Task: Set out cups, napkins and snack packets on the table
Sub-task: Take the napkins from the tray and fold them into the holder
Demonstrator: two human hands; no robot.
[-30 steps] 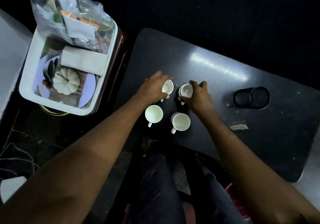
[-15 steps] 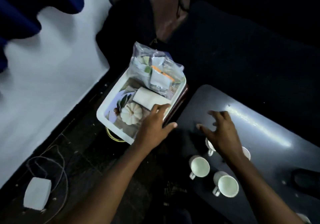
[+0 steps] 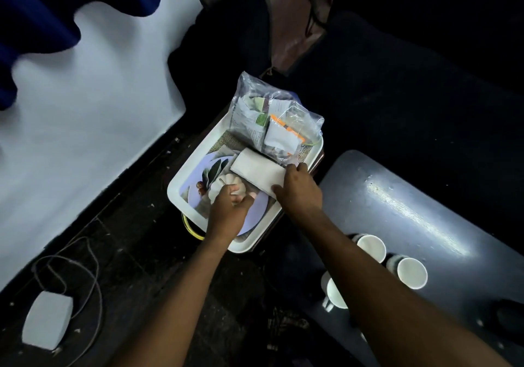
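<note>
A white tray stands on a low stand left of the dark table. On it lies a folded stack of white napkins, and my right hand grips its right end between thumb and fingers. A clear bag of snack packets sits at the tray's far end, touching the napkins. My left hand rests with bent fingers on the white pumpkin in the tray and holds nothing. Three white cups stand at the table's near left; my right forearm partly covers the nearest one.
A white adapter block with a looped cable lies on the dark floor at lower left. A pale wall runs along the left. A brown bag lies beyond the tray. A yellow ring shows under the tray's near edge.
Both hands have left the cups and moved left to the tray. My right hand has taken hold of the napkin stack, and my left hand has come down on the pumpkin.
</note>
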